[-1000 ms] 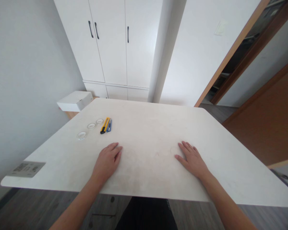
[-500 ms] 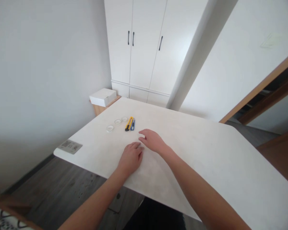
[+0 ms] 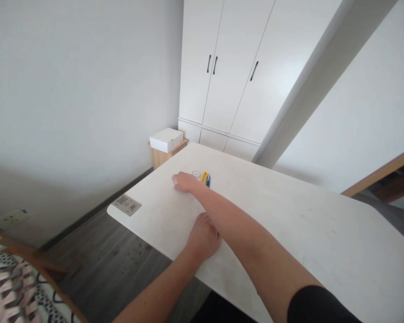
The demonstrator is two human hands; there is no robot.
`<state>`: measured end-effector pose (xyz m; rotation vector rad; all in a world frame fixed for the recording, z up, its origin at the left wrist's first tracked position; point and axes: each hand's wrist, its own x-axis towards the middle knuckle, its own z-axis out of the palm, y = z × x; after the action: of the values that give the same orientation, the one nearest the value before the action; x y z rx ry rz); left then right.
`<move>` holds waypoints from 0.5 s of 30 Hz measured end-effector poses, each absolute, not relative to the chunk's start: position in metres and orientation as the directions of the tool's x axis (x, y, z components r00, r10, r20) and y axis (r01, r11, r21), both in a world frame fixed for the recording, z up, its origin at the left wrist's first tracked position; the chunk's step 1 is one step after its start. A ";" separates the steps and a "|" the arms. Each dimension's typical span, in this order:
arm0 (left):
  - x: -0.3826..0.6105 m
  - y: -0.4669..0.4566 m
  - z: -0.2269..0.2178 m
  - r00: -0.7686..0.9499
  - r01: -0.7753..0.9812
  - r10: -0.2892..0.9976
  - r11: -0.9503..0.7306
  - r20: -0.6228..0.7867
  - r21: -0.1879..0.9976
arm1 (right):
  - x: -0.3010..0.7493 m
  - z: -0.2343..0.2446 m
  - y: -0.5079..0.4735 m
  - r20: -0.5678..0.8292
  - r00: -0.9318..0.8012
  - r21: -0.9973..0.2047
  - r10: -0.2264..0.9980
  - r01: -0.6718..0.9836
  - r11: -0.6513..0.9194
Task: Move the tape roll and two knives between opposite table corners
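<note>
On the left part of the white table, my right hand reaches across my left arm. Its fingers close on a small clear ring, mostly covered by them. Just beyond that hand lies another clear ring. A yellow utility knife and a blue utility knife lie side by side, partly hidden behind my right forearm. My left hand rests on the tabletop near the front edge, fingers loosely laid down and holding nothing; the right forearm covers part of it.
A printed label is stuck at the table's left corner. Behind it, a white box sits on a wooden cabinet by the wall. White wardrobe doors stand at the back. Patterned fabric shows at lower left.
My right hand has moved left across the left arm and taken hold of a clear ring. The left hand stays on the table. The camera view has turned left.
</note>
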<state>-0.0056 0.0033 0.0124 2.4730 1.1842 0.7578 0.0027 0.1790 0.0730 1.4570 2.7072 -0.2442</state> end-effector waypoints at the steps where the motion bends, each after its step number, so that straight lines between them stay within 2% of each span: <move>1: -0.005 0.003 0.011 0.519 0.636 0.792 -0.609 0.321 0.474 | 0.008 0.076 0.183 -0.105 -0.528 -0.103 0.843 0.849 0.519; 5: -0.003 0.003 0.006 0.513 0.640 0.792 -0.609 0.330 0.469 | 0.028 0.087 0.203 -0.113 -0.430 -0.067 0.896 0.903 0.425; 15: -0.004 0.002 0.008 0.510 0.646 0.798 -0.601 0.320 0.470 | 0.023 0.077 0.217 -0.238 -0.444 -0.024 0.864 0.892 0.452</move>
<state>-0.0041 0.0023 0.0075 2.4644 1.2135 0.7463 0.0233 0.2173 0.0767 1.5355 2.5088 -0.2153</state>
